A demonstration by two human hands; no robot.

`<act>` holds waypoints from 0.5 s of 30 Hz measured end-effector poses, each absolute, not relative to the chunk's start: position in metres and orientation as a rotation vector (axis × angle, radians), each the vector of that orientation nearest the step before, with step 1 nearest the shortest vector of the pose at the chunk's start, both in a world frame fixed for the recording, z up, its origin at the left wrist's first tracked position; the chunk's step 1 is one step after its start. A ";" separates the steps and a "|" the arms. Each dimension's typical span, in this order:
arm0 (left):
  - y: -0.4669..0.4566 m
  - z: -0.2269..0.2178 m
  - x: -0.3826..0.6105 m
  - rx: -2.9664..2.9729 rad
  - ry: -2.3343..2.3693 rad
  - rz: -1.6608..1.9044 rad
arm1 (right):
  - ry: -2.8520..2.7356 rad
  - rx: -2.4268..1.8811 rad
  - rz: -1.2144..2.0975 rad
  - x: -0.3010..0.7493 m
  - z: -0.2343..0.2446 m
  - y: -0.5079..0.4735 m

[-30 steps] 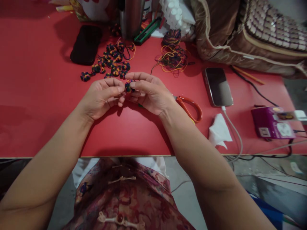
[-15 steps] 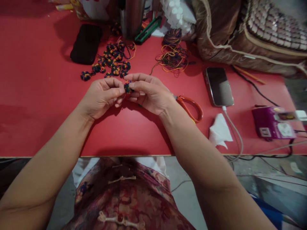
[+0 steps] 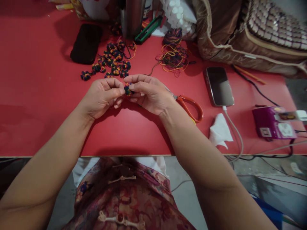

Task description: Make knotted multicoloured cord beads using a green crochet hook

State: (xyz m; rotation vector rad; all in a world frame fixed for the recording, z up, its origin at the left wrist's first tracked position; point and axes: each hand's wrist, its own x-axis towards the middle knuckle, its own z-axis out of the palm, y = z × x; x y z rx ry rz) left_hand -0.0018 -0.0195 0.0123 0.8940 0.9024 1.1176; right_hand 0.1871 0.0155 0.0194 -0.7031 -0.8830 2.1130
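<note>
A small multicoloured crocheted piece point(image 3: 128, 89), dark with orange and pink, is pinched between my two hands above the red table. My left hand point(image 3: 103, 95) grips its left side with thumb and fingertips. From the right, my right hand point(image 3: 151, 92) closes thumb and fingers on it, hiding part of it. Just beyond lies a cluster of similar crocheted pieces point(image 3: 112, 59). A tangle of multicoloured yarn point(image 3: 173, 57) sits farther right, and a dark strand runs from it toward my right hand. Orange-handled scissors point(image 3: 192, 108) lie partly behind my right wrist.
A black phone-shaped object point(image 3: 86, 43) lies back left. A metal flask point(image 3: 133, 19) and a green cutter-like tool point(image 3: 148, 29) are at the back. On the right are a phone point(image 3: 219, 86) on a cable, crumpled tissue point(image 3: 220, 131), a purple socket box point(image 3: 273, 123) and a brown bag point(image 3: 223, 35).
The crocheted piece has turned slightly between my fingertips. Both hands stay almost where they were, and the surrounding things have not moved.
</note>
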 end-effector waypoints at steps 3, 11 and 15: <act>-0.020 0.015 -0.001 0.885 0.895 1.133 | -0.910 -0.742 2.096 0.187 0.019 0.016; -0.016 0.014 -0.002 0.866 0.945 1.215 | -1.265 -0.807 1.570 0.187 0.012 0.019; -0.017 0.012 -0.004 0.910 0.931 1.238 | -1.413 -0.796 1.495 0.187 0.005 0.020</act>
